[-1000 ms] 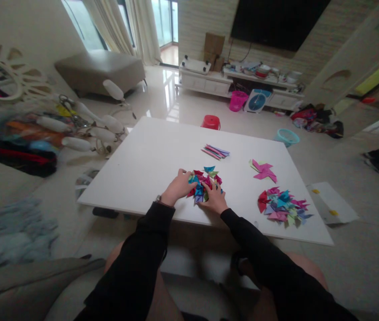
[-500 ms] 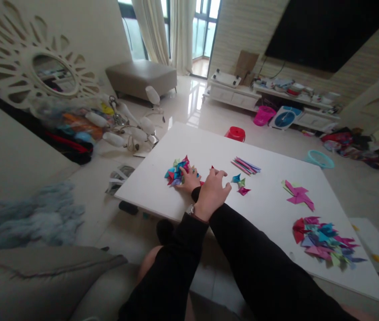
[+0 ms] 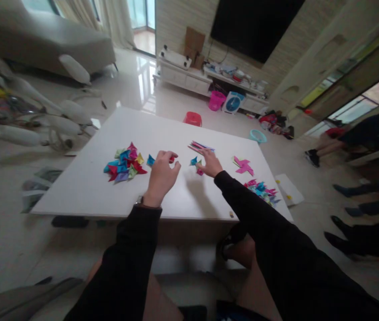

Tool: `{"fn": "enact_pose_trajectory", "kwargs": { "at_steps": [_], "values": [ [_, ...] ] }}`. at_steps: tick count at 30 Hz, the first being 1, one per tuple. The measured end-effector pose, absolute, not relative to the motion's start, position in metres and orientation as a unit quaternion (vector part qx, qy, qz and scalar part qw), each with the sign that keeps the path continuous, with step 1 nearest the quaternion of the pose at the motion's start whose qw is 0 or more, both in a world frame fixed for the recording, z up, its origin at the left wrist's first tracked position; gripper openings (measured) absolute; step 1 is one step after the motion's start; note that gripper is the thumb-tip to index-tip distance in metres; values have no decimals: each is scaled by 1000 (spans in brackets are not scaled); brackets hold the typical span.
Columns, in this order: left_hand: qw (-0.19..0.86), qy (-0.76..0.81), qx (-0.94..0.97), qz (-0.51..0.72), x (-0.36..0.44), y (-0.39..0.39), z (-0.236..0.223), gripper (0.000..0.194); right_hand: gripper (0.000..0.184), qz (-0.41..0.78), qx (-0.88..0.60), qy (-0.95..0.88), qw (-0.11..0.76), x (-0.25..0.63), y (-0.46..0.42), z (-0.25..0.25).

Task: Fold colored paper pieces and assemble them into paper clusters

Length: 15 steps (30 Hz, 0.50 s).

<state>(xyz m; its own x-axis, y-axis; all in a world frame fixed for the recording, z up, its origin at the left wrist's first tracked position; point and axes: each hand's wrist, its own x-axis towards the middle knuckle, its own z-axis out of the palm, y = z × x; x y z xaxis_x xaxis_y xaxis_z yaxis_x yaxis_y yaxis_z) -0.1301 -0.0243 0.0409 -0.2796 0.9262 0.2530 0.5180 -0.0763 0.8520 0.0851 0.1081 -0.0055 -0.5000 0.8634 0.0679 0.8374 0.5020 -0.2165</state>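
We have both hands over the white table (image 3: pixel 85 178), with a loose pile of folded paper pieces (image 3: pixel 125 164) in many colours lying on its left part. Our left hand (image 3: pixel 163 177) is right of that pile, fingers curved and thumb apart; a red folded piece (image 3: pixel 172 159) shows at its fingers, and we cannot tell whether it is gripped or just lies behind them. Between this hand and the pile sits a blue folded piece (image 3: pixel 150 160). Our right hand (image 3: pixel 211 164) is palm down with its fingers spread, clenched on nothing that we can see. By its thumb lies a small group, a second blue piece (image 3: pixel 193 161), a green piece (image 3: pixel 199 164) and a pink piece (image 3: pixel 199 171); we cannot tell whether the thumb touches them. Its fingertips reach the near side of a bundle of thin paper strips (image 3: pixel 202 146), contact unclear. Farther right we see a pink pinwheel shape (image 3: pixel 243 165), and nearer than it a second pile (image 3: pixel 261 189), partly hidden by our right sleeve (image 3: pixel 243 196). A small brown object (image 3: pixel 231 214) lies at the near edge. Beyond the far edge stands a red stool (image 3: pixel 192 118).
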Motion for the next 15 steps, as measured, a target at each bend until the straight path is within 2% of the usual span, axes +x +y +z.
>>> {"fn": "enact_pose_trajectory", "kwargs": {
  "at_steps": [5, 8, 11, 15],
  "values": [
    [213, 635, 591, 449, -107, -18, 31, 17, 53, -16, -685, -721, 102, 345, 85, 24],
    [218, 633, 607, 427, -91, -13, 27, 17, 61, 29, -789, -612, 49, 450, 53, 12],
    [226, 634, 620, 403, -77, -6, 24, 18, 79, 91, -802, -589, 25, 492, 28, -18],
    [238, 632, 629, 385, -61, 4, 18, 19, 95, 112, -791, -600, 24, 480, 31, -58]
  ]
}}
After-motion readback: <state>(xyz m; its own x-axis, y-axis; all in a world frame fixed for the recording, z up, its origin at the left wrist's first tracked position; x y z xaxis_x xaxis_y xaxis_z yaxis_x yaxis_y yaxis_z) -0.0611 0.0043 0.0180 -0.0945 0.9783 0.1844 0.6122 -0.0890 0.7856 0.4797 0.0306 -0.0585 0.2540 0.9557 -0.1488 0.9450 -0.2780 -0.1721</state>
